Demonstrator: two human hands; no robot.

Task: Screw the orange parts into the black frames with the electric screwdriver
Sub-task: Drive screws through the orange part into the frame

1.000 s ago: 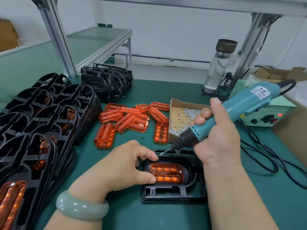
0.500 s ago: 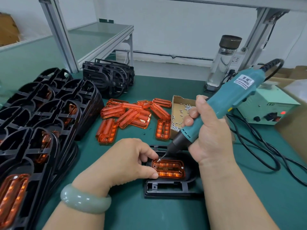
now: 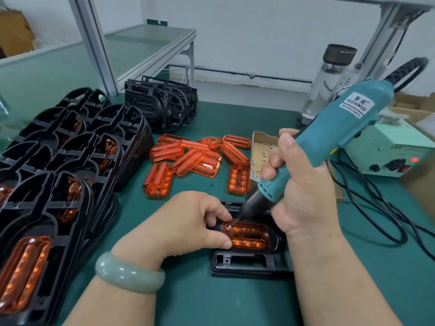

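Note:
A black frame lies flat on the green mat in front of me, with an orange part seated in it. My left hand pinches the orange part's left end between thumb and fingers. My right hand grips the teal electric screwdriver, tilted down to the left. Its bit tip rests on a screw at the orange part's upper-left corner. A second screw head shows at the part's right end.
Loose orange parts lie in a pile behind the frame. A cardboard box of screws sits beside them. Stacked black frames fill the left side, more stand at the back. A power supply, cables and a bottle are at right.
The screwdriver has swung from over the frame's upper edge down to the orange part's upper-left corner, where its tip now sits on a screw. My left hand kept hold of the part.

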